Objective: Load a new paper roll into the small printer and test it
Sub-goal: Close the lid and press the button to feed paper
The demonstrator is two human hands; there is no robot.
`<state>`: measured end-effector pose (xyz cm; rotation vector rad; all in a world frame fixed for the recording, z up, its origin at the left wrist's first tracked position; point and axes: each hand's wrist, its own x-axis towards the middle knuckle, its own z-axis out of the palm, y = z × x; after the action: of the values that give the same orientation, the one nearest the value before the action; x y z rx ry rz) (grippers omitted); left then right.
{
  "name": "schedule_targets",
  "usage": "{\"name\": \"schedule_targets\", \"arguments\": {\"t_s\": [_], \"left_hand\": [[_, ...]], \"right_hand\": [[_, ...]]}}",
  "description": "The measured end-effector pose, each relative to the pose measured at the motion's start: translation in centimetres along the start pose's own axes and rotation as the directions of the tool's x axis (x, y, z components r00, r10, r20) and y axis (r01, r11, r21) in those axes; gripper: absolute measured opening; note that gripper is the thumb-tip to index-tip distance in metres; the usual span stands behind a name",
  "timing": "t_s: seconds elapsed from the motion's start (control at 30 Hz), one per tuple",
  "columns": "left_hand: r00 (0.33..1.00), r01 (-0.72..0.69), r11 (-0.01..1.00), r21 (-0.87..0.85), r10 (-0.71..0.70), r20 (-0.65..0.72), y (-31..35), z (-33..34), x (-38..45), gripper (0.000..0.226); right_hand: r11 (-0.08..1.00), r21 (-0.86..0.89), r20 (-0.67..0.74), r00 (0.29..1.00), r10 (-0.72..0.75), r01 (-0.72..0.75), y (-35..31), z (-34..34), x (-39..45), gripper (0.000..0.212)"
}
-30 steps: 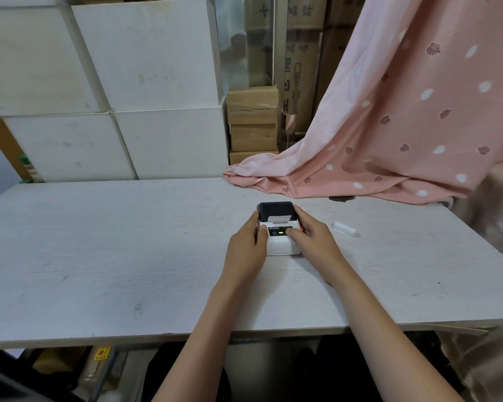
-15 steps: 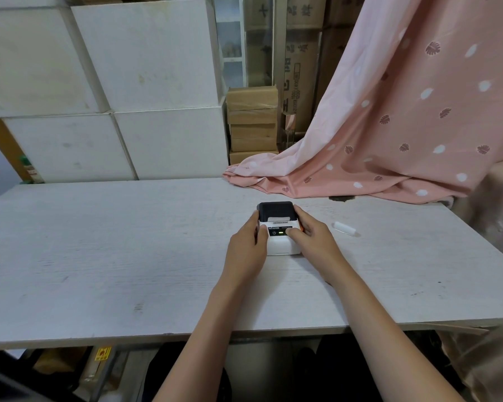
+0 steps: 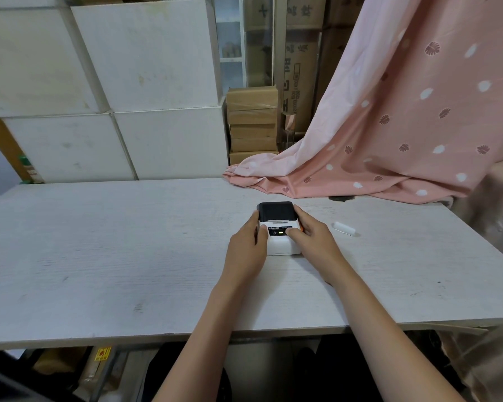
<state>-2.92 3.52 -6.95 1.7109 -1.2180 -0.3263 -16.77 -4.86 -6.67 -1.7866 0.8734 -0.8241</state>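
Compared with the frames from a second and half a second ago, we find almost no change: the small printer (image 3: 279,227) sits on the same spot of the table (image 3: 99,242), both hands stay against it, and the green indicator on its front panel remains lit. The printer rests flat near the middle of the table, slightly right of centre. Its long axis runs from the near edge toward the far edge, with the black lid at the far end and the white body facing us; the lid is down. We see the left hand (image 3: 246,252) clasped against the printer's left side, fingers curled along the edge and thumb lying near the panel. The right hand (image 3: 314,242) grips the right side, fingers wrapped over the lid's right corner and the thumb tip set on the control panel just right of the lit indicator; we cannot tell whether it presses a button. Both forearms reach in from the near edge and converge on the unit. A white paper roll core (image 3: 344,228) lies on the table to the right, apart from the printer. Farther back, a pink patterned cloth (image 3: 404,126) drapes onto the table's far right corner, and white boxes (image 3: 114,82) stand stacked behind the far edge.
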Motion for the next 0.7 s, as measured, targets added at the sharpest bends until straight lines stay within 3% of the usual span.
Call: {"name": "schedule_targets", "arguments": {"t_s": [0.47,0.7], "left_hand": [[1.0,0.003,1.0,-0.003,-0.003,0.003,0.16,-0.06,0.07,0.045],[1.0,0.025,1.0,0.009,-0.025,0.001,-0.09,0.03,0.05,0.046]], "right_hand": [[1.0,-0.008,-0.019,1.0,-0.004,0.004,-0.33,0.07,-0.16,0.054],[0.999,0.038,-0.009,1.0,0.03,-0.03,-1.02,0.06,-0.29,0.063]]}}
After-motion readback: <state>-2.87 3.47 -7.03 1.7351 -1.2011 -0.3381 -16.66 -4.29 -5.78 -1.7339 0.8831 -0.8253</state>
